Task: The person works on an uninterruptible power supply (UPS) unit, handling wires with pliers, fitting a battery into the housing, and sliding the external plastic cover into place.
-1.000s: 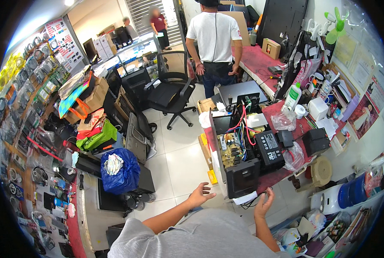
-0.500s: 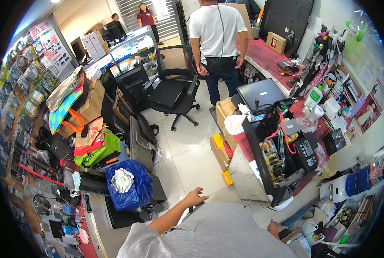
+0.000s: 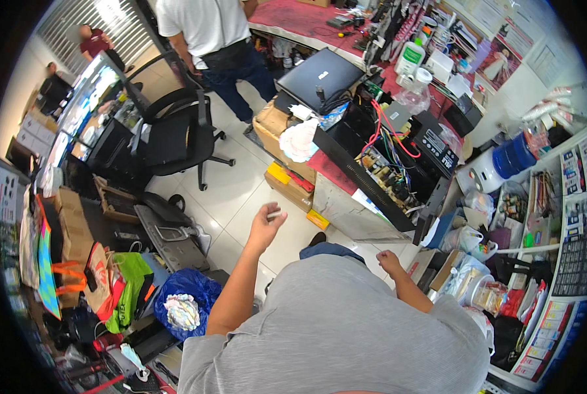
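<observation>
My left hand [image 3: 266,227] hangs in the air over the white tile floor, its fingers loosely bent and apart. No held object can be made out in it. Low at my other side, my right hand [image 3: 390,263] has its fingers curled in, and nothing shows in it. Nearest to both hands is the red-topped workbench, which bears an opened black power unit [image 3: 385,164] with exposed circuit boards, red wires and a black battery [image 3: 433,146]. Both hands are apart from it.
A black office chair [image 3: 178,134] stands ahead, beside a person in a white shirt [image 3: 205,23]. A closed laptop [image 3: 321,77] lies on the bench. Small boxes [image 3: 290,190] sit on the floor. To the left is a blue plastic bag [image 3: 192,289]; shelves [image 3: 572,223] line the right.
My view has turned right, so the room shifts left and the right-hand shelves show more. My right hand has come into fuller view. My left forearm is raised higher, its fingers more bent.
</observation>
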Available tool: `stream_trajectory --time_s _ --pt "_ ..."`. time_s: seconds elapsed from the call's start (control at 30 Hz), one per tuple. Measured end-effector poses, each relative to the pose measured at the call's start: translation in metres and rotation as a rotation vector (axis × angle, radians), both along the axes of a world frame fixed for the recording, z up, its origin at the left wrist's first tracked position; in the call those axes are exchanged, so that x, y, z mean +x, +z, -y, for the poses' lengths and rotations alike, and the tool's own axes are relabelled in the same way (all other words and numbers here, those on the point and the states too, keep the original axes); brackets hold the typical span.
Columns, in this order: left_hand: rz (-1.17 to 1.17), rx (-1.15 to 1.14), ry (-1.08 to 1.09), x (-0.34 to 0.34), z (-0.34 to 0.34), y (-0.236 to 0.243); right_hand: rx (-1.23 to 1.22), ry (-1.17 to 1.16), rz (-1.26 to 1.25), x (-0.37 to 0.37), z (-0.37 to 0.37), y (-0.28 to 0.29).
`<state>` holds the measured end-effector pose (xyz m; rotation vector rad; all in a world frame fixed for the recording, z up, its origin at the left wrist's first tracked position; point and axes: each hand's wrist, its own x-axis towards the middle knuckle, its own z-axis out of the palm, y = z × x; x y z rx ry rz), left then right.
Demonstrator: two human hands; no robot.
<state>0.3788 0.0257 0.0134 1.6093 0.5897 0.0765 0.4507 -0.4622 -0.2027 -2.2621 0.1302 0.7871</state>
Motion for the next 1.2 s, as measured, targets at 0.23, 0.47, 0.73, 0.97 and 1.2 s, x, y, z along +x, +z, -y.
stream_trajectory --time_s 0.23,0.47,0.73,0.97,1.2 --pt "0.198 -0.119 -0.074 0.072 -0.008 0.069 0.02 -0.301 -0.245 -0.002 -0.042 0.014" --pt "0.42 -0.084 -0.019 0.171 -0.031 0.101 0.058 -0.129 -0.196 0.011 -0.063 0.01" --pt "0.483 -0.127 -0.364 0.284 -0.017 0.105 -0.253 0.416 0.51 -0.024 -0.035 -0.072" --pt "0.388 -0.198 -0.649 0.331 -0.042 0.121 -0.359 -0.023 -0.159 -0.068 -0.095 -0.105" --pt "0.564 -0.152 -0.76 0.38 -0.05 0.092 -0.102 -0.32 -0.064 -0.041 -0.231 -0.032"
